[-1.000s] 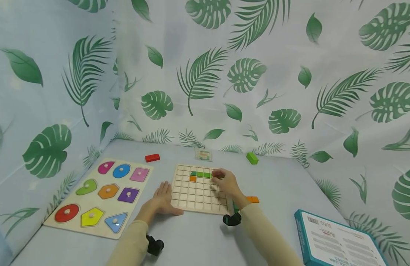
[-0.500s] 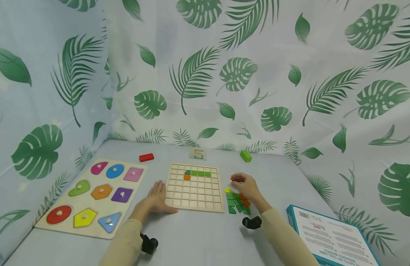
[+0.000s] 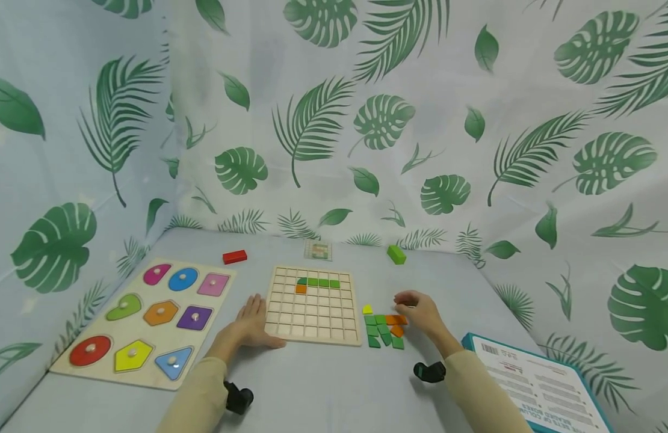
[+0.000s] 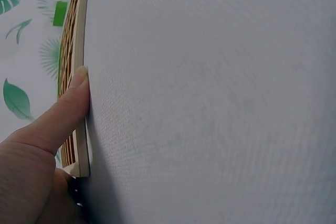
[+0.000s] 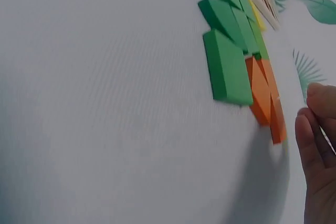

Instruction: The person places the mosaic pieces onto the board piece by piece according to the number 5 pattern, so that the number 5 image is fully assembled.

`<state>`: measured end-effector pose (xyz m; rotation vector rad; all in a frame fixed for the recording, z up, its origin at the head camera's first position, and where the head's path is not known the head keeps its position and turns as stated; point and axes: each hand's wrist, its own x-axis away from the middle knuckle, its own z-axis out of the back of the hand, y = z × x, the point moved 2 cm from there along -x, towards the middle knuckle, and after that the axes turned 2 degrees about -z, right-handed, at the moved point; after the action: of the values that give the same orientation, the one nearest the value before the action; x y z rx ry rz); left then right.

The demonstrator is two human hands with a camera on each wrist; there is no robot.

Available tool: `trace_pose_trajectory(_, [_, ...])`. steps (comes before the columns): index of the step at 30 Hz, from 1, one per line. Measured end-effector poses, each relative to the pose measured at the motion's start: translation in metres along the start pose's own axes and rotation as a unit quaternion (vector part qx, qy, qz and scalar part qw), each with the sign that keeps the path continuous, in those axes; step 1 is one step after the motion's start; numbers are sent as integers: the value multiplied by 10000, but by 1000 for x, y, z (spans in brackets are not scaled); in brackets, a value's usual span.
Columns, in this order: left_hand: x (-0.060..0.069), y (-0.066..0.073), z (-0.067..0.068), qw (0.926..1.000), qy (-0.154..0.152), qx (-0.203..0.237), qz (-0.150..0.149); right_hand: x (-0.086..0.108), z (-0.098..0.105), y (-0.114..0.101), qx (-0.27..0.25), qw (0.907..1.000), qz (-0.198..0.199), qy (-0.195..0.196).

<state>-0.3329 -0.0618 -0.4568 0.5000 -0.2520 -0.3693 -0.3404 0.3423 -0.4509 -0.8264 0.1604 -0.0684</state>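
My left hand [image 3: 251, 325] rests at the lower left corner of a wooden grid board [image 3: 312, 313], fingers straight along its left side. In the left wrist view the thumb [image 4: 65, 111] touches the board's near edge. A row of green tiles [image 3: 323, 282] lies in the upper part of the grid, with an orange tile [image 3: 301, 289] under its left end. My right hand [image 3: 422, 313] is just right of the loose tiles, fingers loosely bent. Nothing shows between thumb and fingers. Those loose tiles include green tiles [image 5: 228, 69], orange tiles [image 5: 260, 90] and a yellow tile [image 3: 368, 309].
A knobbed shape puzzle [image 3: 109, 316] lies at the left. Behind the board are a red block [image 3: 235, 257], a small patterned card [image 3: 318, 250] and a green block [image 3: 396, 254]. A blue-edged box [image 3: 534, 385] sits at the right front.
My right hand has left the board's green row and moved right, past the loose tiles, which are now uncovered. The left hand stays at the board.
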Motion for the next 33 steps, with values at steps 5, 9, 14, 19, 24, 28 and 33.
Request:
trace_pose_trajectory(5, [-2,-2,-1,9999,-70,137,21,6,9,7,128,9998,30,-117])
trace_pose_trajectory(9, [-2,-1,0,9998,-90,160,31,11,13,10,66,9988,1,-489])
trace_pose_trajectory(14, [-1,-1,0,10000,-29,72,35,11,11,14,65,9967,-60,-813])
trace_pose_trajectory(19, [-2,-3,-2,9999,-58,91,62,8,6,21,215,9969,-118,-748])
trace_pose_trajectory(24, [-5,-5,-6,9999,-71,143,52,8,4,22,74,9979,-250,-588])
trace_pose_trajectory(28, [-6,-6,-7,9998,-66,175,63,8,6,20,-98,9977,-326,-579])
trace_pose_trajectory(33, [-3,-2,-3,9994,-63,347,60,7,7,15,-286,9975,-314,-571])
